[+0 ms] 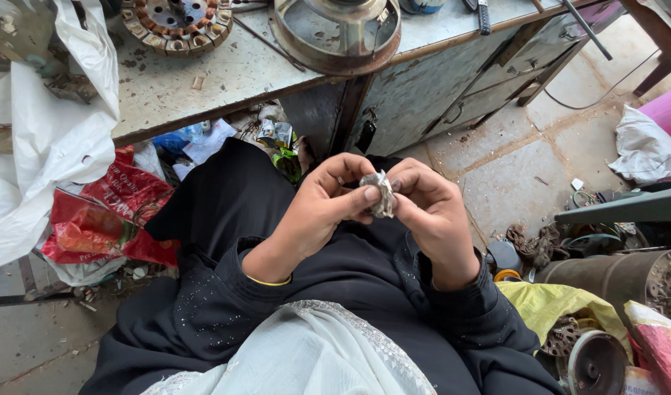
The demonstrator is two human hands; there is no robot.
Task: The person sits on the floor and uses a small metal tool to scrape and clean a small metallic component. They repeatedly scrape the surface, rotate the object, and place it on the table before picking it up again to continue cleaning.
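Over my lap, both hands hold one small crumpled grey scrap (pixel 381 192) that looks like paper or foil. My left hand (pixel 317 208) pinches it between thumb and fingers from the left. My right hand (pixel 432 212) grips it from the right, fingers curled around it. I sit in black clothing with a pale cloth across my knees. A thin yellow band circles my left wrist. What the scrap wraps, if anything, is hidden.
A worn metal workbench (pixel 226 80) stands in front, bearing a wound motor stator (pixel 176 23) and a round metal housing (pixel 337 31). White plastic sheeting (pixel 54 139) and a red bag (pixel 109 219) lie left. Motor parts (pixel 595 358), a yellow bag (pixel 551 303) and a cylinder (pixel 606 274) crowd the right.
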